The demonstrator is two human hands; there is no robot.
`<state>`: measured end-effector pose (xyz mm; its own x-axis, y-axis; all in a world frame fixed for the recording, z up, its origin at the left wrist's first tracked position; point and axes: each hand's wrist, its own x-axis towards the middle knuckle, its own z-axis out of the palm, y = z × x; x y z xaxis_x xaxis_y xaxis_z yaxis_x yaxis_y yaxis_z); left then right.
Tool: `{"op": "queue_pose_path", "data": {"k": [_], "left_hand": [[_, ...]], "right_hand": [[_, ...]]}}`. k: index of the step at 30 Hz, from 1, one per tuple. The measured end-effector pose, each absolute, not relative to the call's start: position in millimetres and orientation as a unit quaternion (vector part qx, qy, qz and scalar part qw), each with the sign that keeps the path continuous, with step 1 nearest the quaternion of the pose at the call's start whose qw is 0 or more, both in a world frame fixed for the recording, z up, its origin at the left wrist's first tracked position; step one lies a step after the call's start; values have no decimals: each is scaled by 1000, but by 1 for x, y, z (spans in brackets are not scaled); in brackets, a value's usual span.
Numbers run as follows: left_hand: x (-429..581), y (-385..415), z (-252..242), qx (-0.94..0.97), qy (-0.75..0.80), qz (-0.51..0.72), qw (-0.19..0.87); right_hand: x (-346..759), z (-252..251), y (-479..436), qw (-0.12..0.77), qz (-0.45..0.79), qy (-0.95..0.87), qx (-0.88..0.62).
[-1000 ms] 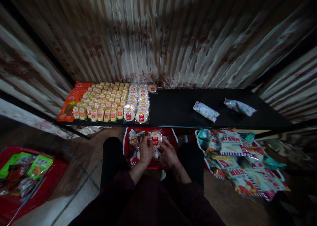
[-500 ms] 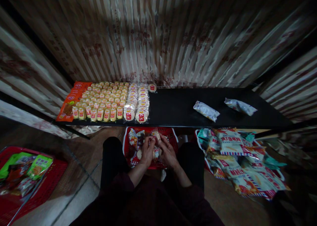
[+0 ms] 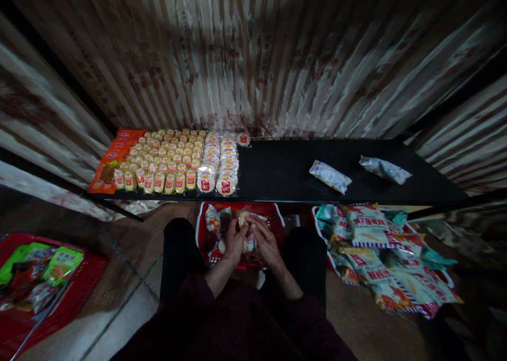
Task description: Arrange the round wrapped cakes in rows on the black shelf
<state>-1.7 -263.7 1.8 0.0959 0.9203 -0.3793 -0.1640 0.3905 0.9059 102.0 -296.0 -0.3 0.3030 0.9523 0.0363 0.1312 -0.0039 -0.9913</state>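
Judging from how the goods lie, the stocking of the black shelf (image 3: 285, 179) is partly done. At its left end a block of small yellow packets (image 3: 164, 163) has been set out in close rows, with flat orange packets (image 3: 114, 158) just beside them on the far left. Two columns of round cakes (image 3: 219, 163) stand against their right side. On the right half of the shelf only two silvery packets (image 3: 329, 177) are seen, lying loose and well apart from the rows.

Below the shelf edge, between the knees, a red basket (image 3: 278, 217) is placed on the floor, and wrapped goods can be made out in it. Over this basket the left hand (image 3: 234, 240) and the right hand (image 3: 264, 239) are held together. The fingers of both are curled around a round cake packet (image 3: 242, 218), which is gripped at the fingertips just above the basket's contents. Whether more than one packet is held cannot be told, since the light is poor and the hands overlap.

Much appears to be left. A heap of printed bags (image 3: 380, 255) is spread on the floor to the right. A second red basket (image 3: 85, 290), holding green packets (image 3: 59, 263), is seen on the floor at the far left, well apart from the hands.
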Motion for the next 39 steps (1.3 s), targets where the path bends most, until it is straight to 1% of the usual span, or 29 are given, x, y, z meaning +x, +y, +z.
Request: {"op": "queue_pose_path", "data": {"k": [5,7,13,20,22,25,27,30,33,36,39], "left_hand": [[-2,-260,-13,207,544,438,686],[-2,-259,-15,177,542,441,693],[-3,-259,-8,154,504,444,725],[-1,-260,-9,184,483,442,733],[0,-261,-11,205,484,434,731],[0,-262,-12,232,497,424,721],[0,-264,-12,248,507,417,712],[-2,-265,-11,278,507,413,704],[-3,-265,-11,321,505,410,688],[-4,-264,-13,374,515,408,654],[-3,-263,-17,403,533,411,620]], "right_hand": [[105,-11,-294,564,337,-435,-616],[106,-18,-294,568,334,-415,-628],[109,-32,-294,544,357,-385,-655],[106,-20,-295,489,245,-461,-699],[104,-15,-295,470,236,-475,-706],[102,-10,-296,442,261,-494,-702],[101,-8,-296,439,284,-499,-691],[101,-7,-297,451,311,-490,-678],[101,-10,-298,462,350,-445,-683],[102,-15,-298,476,394,-394,-680],[103,-21,-297,504,408,-361,-670]]}}
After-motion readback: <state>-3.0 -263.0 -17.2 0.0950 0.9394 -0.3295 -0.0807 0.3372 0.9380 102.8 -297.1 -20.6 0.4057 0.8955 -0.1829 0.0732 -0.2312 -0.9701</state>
